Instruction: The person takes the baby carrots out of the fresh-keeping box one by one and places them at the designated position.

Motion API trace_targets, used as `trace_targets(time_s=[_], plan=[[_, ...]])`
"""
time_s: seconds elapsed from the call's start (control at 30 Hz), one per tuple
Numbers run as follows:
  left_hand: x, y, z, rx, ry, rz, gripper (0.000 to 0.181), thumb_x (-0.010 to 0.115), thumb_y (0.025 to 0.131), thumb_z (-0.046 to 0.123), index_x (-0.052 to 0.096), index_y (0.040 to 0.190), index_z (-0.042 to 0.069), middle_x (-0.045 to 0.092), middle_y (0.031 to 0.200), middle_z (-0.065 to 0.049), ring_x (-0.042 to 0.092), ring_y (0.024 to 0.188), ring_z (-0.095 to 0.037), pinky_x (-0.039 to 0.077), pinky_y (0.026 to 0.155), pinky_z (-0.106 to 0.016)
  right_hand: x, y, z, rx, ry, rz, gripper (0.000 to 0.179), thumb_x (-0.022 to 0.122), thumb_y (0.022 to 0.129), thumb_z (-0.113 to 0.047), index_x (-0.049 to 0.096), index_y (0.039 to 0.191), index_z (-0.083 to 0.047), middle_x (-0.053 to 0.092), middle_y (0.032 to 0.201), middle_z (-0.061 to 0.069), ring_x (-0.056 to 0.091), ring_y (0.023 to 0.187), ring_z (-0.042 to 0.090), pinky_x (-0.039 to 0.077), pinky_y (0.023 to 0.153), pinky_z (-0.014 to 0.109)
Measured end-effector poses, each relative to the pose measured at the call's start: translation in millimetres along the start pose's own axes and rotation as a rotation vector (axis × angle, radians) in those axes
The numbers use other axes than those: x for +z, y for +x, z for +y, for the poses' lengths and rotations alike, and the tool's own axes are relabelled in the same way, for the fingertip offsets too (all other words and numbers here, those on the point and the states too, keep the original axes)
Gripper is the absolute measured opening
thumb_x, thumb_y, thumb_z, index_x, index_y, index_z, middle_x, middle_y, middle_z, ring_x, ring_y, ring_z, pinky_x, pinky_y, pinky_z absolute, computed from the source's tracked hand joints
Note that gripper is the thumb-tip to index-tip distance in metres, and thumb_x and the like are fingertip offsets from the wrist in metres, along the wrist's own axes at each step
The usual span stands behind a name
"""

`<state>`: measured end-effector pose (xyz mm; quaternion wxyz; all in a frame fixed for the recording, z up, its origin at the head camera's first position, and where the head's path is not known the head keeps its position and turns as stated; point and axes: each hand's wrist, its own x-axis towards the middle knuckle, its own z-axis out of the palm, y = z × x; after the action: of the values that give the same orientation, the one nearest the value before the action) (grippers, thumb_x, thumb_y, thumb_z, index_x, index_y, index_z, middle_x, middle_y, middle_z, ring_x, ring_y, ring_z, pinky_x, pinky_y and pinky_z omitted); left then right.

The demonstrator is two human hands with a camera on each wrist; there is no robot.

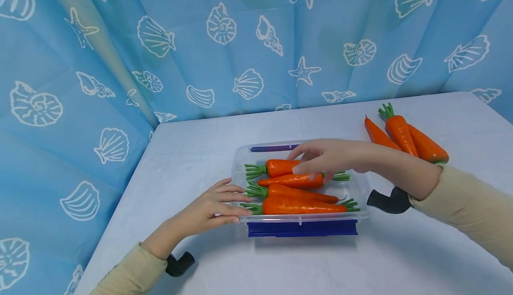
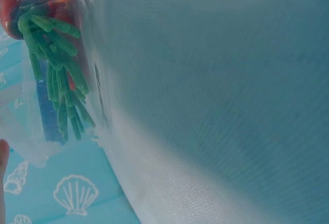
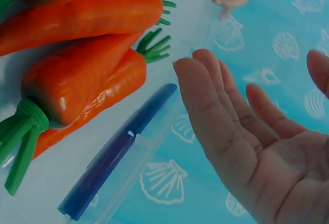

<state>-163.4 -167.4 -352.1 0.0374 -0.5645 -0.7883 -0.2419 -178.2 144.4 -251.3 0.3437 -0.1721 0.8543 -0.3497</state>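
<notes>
A clear plastic box [image 1: 364, 192] with blue latches stands on the table, holding several orange carrots [image 1: 302, 206] with green tops laid side by side. My left hand [image 1: 214, 208] rests its extended fingers on the box's left edge, beside the carrot tops. Over the back part of the box hovers my right hand [image 1: 328, 154], hiding parts of the two rear carrots in the head view. The right wrist view shows that same right hand [image 3: 257, 152] with its palm bare and fingers loosely extended, apart from the carrots. In the left wrist view, green tops [image 2: 59, 75] show through the box wall.
Three more carrots [image 1: 401, 137] lie together on the white-covered table [image 1: 200, 152], behind my right forearm. A blue curtain [image 1: 240, 41] with shell prints hangs along the back and left. Blue latches [image 1: 302, 228] stick out at the box's front and back.
</notes>
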Motion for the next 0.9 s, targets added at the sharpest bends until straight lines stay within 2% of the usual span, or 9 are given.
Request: trace_targets(time_s=[0.13,0.3,0.43,0.6,0.77,0.9], plan=[[-0.4,-0.7,-0.2,-0.003,-0.004,-0.001,0.031,0.050,0.092,0.035,0.069,0.108,0.016,0.064,0.116,-0.005,0.050,0.116,-0.025,0.028,0.103,-0.056,5,12.2,-10,0.008,-0.068,-0.082,0.058,0.062,0.084,-0.040,0.044,0.133,-0.013,0.056,0.115,0.010,0.055,0.096,0.021,0.053,0.077,0.032],[-0.6,-1.2,-1.2,0.013,0.002,0.003,0.024,0.057,0.090,0.027,0.068,0.109,0.016,0.064,0.116,-0.005,0.051,0.115,-0.025,0.028,0.103,-0.056,13,29.0,-16,0.005,-0.107,-0.171,0.058,0.063,0.084,-0.037,0.043,0.133,-0.014,0.055,0.117,0.006,0.054,0.101,0.021,0.052,0.081,0.034],[-0.8,-0.9,-0.8,-0.006,-0.018,-0.006,0.024,0.058,0.090,0.027,0.069,0.109,0.017,0.063,0.117,-0.004,0.050,0.116,-0.025,0.026,0.106,-0.054,21,41.4,-18,-0.006,-0.173,-0.221,0.055,0.064,0.084,-0.036,0.046,0.132,-0.016,0.054,0.118,0.004,0.054,0.101,0.016,0.052,0.081,0.033],[-1.5,-0.1,-0.2,-0.010,-0.020,-0.013,0.025,0.056,0.091,0.029,0.069,0.108,0.017,0.063,0.117,-0.005,0.050,0.116,-0.025,0.025,0.106,-0.054,28,52.0,-21,0.001,-0.229,-0.262,0.054,0.067,0.081,-0.034,0.048,0.129,-0.019,0.055,0.117,0.001,0.054,0.098,0.013,0.052,0.076,0.026],[-2.0,-0.1,-0.4,-0.010,-0.018,-0.013,0.024,0.057,0.090,0.027,0.069,0.108,0.017,0.063,0.117,-0.005,0.050,0.116,-0.025,0.026,0.106,-0.054,31,60.1,-21,0.021,-0.248,-0.288,0.052,0.069,0.080,-0.030,0.049,0.127,-0.019,0.056,0.116,0.001,0.053,0.100,0.013,0.053,0.075,0.026],[-1.6,-0.3,-1.0,-0.009,-0.012,-0.011,0.025,0.056,0.091,0.029,0.069,0.108,0.017,0.063,0.117,-0.005,0.050,0.116,-0.025,0.026,0.106,-0.054,33,64.8,-22,0.045,-0.256,-0.298,0.053,0.070,0.079,-0.028,0.050,0.127,-0.018,0.056,0.111,0.001,0.055,0.093,0.014,0.054,0.071,0.026]])
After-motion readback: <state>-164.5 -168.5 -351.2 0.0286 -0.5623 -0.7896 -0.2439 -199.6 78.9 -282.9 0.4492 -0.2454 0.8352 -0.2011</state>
